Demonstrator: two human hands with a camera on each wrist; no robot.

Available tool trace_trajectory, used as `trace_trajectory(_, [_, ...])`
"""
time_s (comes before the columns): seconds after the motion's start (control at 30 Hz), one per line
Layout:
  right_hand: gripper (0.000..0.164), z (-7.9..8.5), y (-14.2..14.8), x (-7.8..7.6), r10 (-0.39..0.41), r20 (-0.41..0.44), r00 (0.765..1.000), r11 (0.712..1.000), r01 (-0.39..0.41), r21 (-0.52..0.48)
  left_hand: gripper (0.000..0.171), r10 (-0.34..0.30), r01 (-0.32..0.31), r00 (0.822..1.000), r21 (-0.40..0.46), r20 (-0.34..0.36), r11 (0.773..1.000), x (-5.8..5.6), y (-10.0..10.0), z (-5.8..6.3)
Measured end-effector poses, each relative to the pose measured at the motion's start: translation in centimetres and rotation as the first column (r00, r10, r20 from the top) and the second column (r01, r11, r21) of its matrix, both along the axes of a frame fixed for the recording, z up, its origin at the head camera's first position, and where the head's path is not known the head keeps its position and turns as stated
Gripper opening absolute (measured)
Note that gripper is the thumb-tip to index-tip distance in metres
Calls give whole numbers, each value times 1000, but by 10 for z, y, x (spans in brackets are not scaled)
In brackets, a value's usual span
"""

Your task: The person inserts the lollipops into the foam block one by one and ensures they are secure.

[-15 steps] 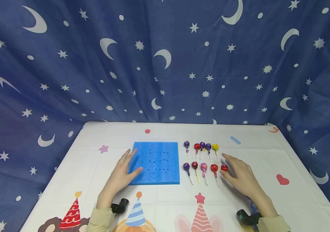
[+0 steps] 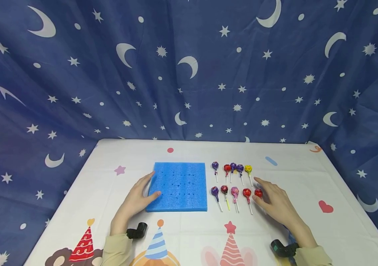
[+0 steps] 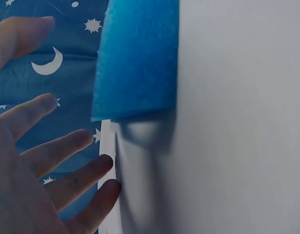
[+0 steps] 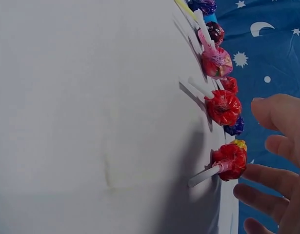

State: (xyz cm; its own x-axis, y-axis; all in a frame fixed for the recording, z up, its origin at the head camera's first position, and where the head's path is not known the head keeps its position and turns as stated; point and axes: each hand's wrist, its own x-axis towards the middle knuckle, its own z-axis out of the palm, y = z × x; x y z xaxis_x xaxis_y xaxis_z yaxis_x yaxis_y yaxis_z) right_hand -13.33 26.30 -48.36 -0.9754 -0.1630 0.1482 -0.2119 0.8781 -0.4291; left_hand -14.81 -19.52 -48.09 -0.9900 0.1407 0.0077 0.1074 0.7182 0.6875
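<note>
A blue foam board (image 2: 179, 188) with rows of small holes lies on the table. My left hand (image 2: 135, 201) is at its left edge, fingers spread and holding nothing; in the left wrist view a gap shows between the fingers and the foam (image 3: 137, 63). To the board's right, wrapped lollipops lie in two rows, among them a yellow one (image 2: 248, 169), a pink one (image 2: 235, 191) and a purple one (image 2: 214, 191). My right hand (image 2: 280, 205) hovers with relaxed fingers beside the nearest red lollipop (image 2: 258, 193), partly hiding it. Whether a fingertip touches its wrapper (image 4: 230, 161) I cannot tell.
A white cloth (image 2: 189, 236) printed with party hats and shapes covers the table. Behind and at the sides hangs a dark blue curtain (image 2: 189, 92) with moons and stars. Each wrist wears a black camera mount, one at the left (image 2: 137, 231) and one at the right (image 2: 284, 249).
My left hand has shifted slightly left relative to the foam board, and its fingers look closer together. The right hand, board and lollipops keep their places; the head view has moved a little.
</note>
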Motion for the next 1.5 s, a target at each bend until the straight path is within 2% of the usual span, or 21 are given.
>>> trace_trajectory(0.17, [66, -3, -1, -2, -13, -3, 1000, 1000, 13, -3, 77, -8, 9, 999, -22, 33, 1000, -1, -5, -1])
trace_trajectory(0.4, [63, -4, -1, -6, -18, -5, 1000, 1000, 18, 10, 78, -51, 53, 996, -26, 74, 998, 0, -9, -3])
trace_trajectory(0.7, [56, -2, -3, -10, -20, -8, 1000, 999, 21, 27, 77, -85, 87, 996, -43, 39, 995, -2, -9, -8])
trace_trajectory(1.03, [48, -1, -9, -12, -14, 22, 1000, 1000, 13, 19, 78, -87, 92, 995, -84, 57, 992, 0, -10, -8])
trace_trajectory(1.33, [33, -1, -10, -12, -18, 42, 999, 1000, 18, -3, 77, -98, 96, 995, -55, -34, 994, 4, -8, -7])
trace_trajectory(1.5, [29, 0, -11, -12, -13, 55, 998, 1000, 15, -22, 78, -93, 94, 996, -69, 15, 993, 2, -9, -7])
